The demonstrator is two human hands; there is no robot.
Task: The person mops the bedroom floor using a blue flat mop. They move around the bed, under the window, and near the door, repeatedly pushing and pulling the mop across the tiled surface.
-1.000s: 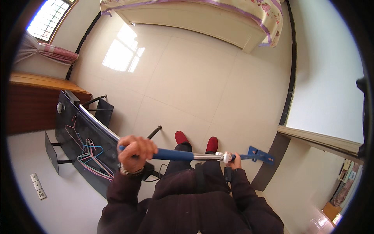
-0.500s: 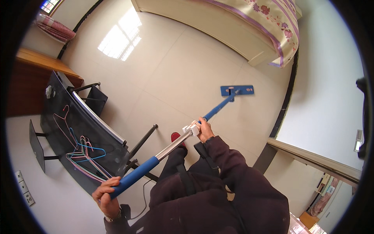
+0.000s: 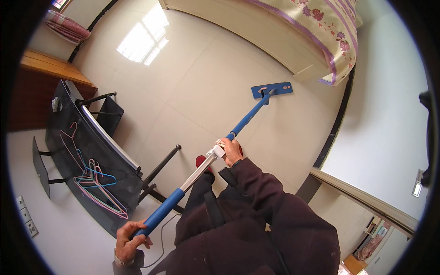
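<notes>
A flat mop (image 3: 247, 117) slants across the view, its blue rectangular head (image 3: 280, 89) flat on the pale tiles near the foot of the bed. Around the blue grip at the handle's near end, my left hand (image 3: 127, 239) is closed, fingers over the top. Farther up the pole, my right hand (image 3: 231, 151) grips it just beside a white clamp-like fitting (image 3: 216, 150), where the silver tube meets the blue section. Part of the right hand's grip is hidden by the fitting.
Left stands a dark glass-topped table (image 3: 68, 142) bearing several clothes hangers (image 3: 98, 183); its black legs (image 3: 160, 165) reach toward my feet. A bed (image 3: 229, 27) with a flowered cover (image 3: 337, 41) borders the far side. A white wall (image 3: 385, 105) and doorway frame (image 3: 366, 197) lie right.
The mop head has moved slightly farther away and to the left, closer to the bed, and has turned a little. Both hands have kept hold, and the left fingers have shifted on the grip.
</notes>
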